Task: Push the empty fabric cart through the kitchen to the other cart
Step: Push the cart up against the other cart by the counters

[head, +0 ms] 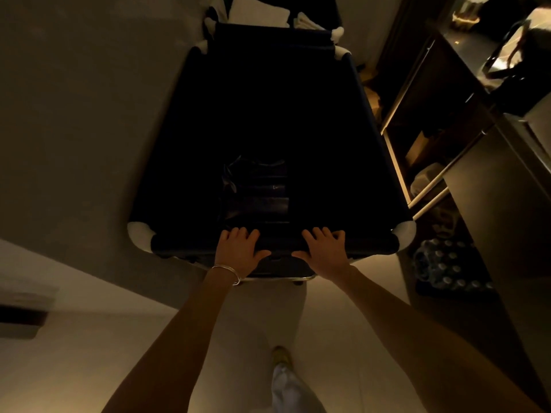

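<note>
Both hands, left hand [241,248] and right hand [323,251], lie flat with fingers slightly spread on near rim of dark fabric cart [179,162], its far end touching other cart [259,10] holding white linens.

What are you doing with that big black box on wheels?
A person is pushing a dark fabric cart along the floor. The left hand and the right hand both rest flat on its near rim, fingers draped over the edge. The inside looks nearly empty, with only something dark at the bottom. Its far end has almost met another cart piled with white linens. Shelves stand to the right.
</note>
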`<control>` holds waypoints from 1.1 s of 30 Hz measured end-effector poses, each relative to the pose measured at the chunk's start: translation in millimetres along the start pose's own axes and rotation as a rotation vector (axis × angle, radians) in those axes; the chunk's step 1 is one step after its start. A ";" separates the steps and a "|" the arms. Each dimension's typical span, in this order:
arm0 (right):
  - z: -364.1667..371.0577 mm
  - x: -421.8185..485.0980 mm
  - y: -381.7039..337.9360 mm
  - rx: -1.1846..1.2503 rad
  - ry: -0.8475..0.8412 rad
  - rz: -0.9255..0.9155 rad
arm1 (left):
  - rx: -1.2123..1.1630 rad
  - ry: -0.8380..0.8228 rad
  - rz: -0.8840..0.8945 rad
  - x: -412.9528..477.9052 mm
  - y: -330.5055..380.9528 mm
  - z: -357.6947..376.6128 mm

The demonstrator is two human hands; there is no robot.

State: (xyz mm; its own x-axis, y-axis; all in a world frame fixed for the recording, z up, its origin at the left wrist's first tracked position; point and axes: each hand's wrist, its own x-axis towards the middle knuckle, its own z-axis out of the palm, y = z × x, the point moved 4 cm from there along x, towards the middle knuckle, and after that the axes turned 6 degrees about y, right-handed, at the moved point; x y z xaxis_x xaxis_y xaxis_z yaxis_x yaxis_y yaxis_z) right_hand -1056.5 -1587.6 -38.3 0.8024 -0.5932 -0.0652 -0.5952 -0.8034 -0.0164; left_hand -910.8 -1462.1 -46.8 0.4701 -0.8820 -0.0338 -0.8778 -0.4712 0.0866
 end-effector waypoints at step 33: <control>22.7 -386.6 -127.5 0.003 -0.091 0.032 | -0.052 -0.026 0.044 -402.7 48.7 6.3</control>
State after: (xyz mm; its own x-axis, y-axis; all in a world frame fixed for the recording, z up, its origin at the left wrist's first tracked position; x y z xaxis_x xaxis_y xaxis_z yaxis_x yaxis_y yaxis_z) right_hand -1291.8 -1254.7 -33.7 0.7758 -0.6113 -0.1560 -0.6208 -0.7838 -0.0158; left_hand -1143.4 -1129.9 -35.2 0.4283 -0.9020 -0.0546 -0.8911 -0.4316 0.1403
